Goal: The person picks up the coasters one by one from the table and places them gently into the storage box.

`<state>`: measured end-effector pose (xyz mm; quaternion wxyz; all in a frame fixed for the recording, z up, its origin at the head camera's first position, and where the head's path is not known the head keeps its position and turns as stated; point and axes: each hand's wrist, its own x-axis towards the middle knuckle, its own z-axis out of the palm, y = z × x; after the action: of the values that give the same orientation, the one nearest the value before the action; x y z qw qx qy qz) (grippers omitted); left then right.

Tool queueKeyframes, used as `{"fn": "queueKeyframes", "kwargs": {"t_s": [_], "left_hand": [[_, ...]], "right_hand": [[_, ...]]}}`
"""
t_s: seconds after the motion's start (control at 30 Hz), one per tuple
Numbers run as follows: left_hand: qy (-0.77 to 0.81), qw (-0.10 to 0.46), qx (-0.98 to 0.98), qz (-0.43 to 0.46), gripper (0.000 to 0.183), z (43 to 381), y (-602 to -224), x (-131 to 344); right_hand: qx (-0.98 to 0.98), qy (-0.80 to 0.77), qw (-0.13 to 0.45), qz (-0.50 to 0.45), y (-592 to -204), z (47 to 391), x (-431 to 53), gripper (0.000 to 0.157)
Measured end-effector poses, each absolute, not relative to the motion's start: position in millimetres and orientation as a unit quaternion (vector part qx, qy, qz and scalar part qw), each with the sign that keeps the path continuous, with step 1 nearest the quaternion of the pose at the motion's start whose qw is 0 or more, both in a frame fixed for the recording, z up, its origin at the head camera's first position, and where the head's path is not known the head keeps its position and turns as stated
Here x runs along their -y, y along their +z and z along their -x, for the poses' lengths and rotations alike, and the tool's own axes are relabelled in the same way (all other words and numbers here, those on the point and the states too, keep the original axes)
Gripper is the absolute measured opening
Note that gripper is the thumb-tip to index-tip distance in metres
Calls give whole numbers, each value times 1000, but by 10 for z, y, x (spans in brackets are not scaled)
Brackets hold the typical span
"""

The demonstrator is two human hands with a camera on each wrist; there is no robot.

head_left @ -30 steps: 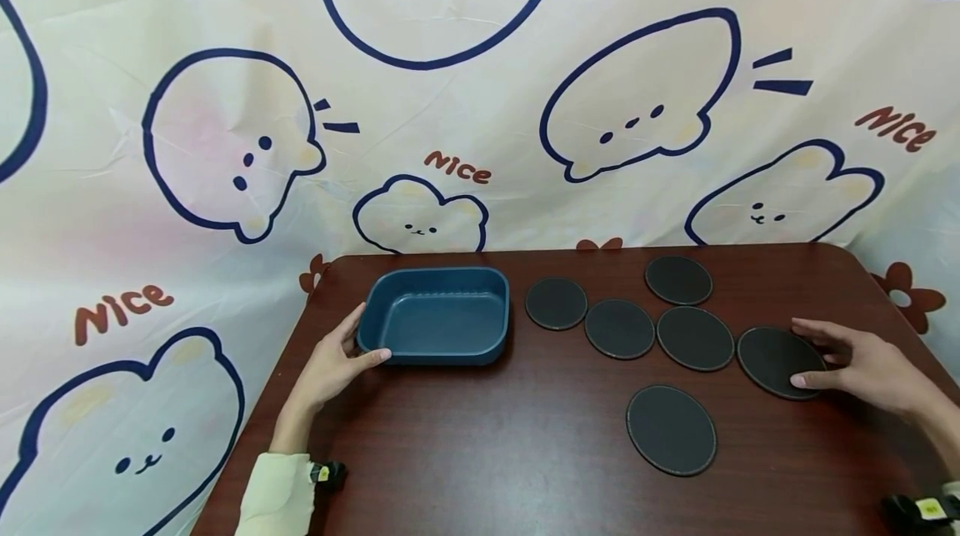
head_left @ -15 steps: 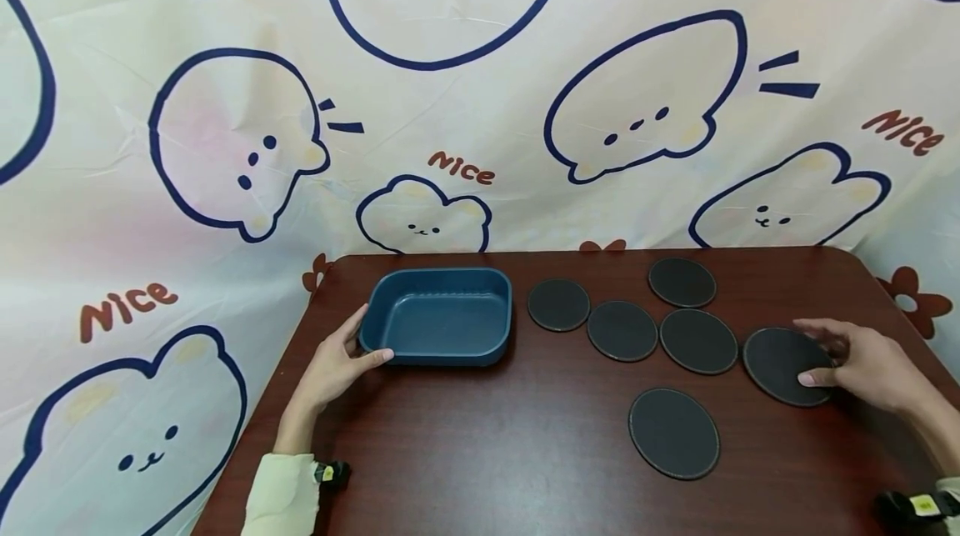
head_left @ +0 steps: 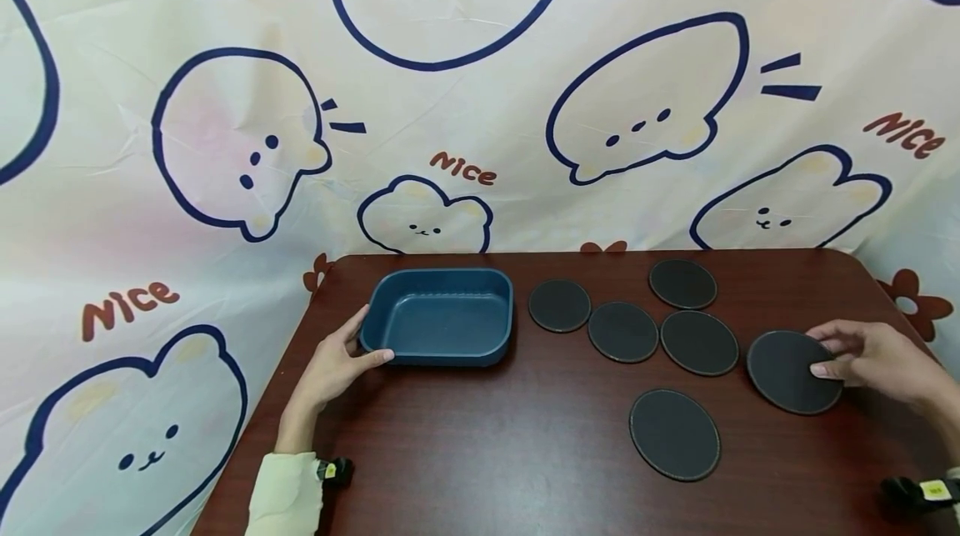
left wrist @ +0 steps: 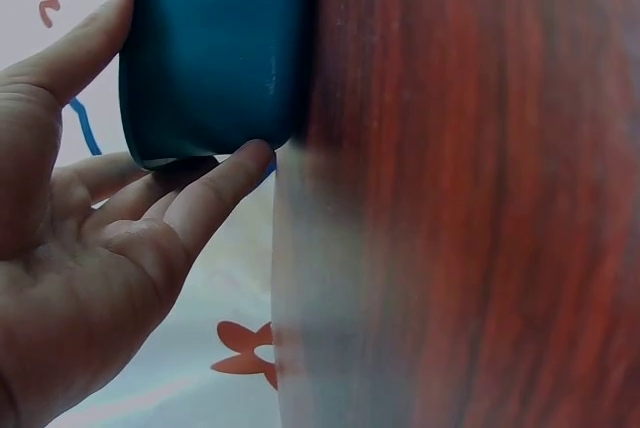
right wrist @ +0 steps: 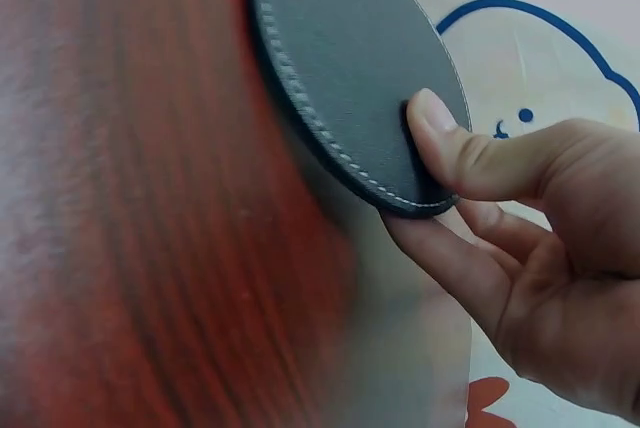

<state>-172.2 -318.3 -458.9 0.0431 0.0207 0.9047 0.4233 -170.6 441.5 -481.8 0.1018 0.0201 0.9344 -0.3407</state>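
My right hand (head_left: 877, 357) pinches a round black coaster (head_left: 791, 373) by its right edge, thumb on top and fingers beneath. White stitching runs round the rim of this coaster (right wrist: 350, 58) in the right wrist view, where its edge tilts off the wood. My left hand (head_left: 337, 361) holds the left end of a deep blue rectangular tray (head_left: 435, 359), its thumb at the front rim. In the left wrist view, the fingers (left wrist: 225, 183) lie against the end wall of the tray (left wrist: 220, 58). No coaster shows inside the tray.
More black coasters lie flat on the dark wooden table (head_left: 510, 444): one right of the tray (head_left: 559, 305), one nearer the front (head_left: 674, 435), others between. A cartoon-printed cloth (head_left: 465, 119) hangs behind the table's far edge.
The right hand has drawn its coaster slightly right and toward the front, away from the neighbouring coaster, and tilted it up. The left hand and tray have stayed in place.
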Motion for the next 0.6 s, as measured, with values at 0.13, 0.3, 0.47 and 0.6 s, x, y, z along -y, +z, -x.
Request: {"fn": "queueKeyframes", "kwargs": {"t_s": [0.13, 0.3, 0.47, 0.6], "left_hand": [[421, 46, -906, -20, 100, 1729, -4607, 3186], [415, 47, -908, -14, 99, 1746, -4610, 3189], [417, 52, -907, -13, 98, 1764, -4596, 3203], [420, 55, -906, -13, 98, 1775, -4588, 3204]], "right_hand": [[-915, -381, 132, -21, -4816, 1704, -4493, 60], [-896, -418, 148, -30, -4834, 1694, -4571, 58], [-871, -470, 135, -41, -4868, 1654, -4583, 35], [-852, -507, 124, -41, -4886, 1645, -4537, 41]]}}
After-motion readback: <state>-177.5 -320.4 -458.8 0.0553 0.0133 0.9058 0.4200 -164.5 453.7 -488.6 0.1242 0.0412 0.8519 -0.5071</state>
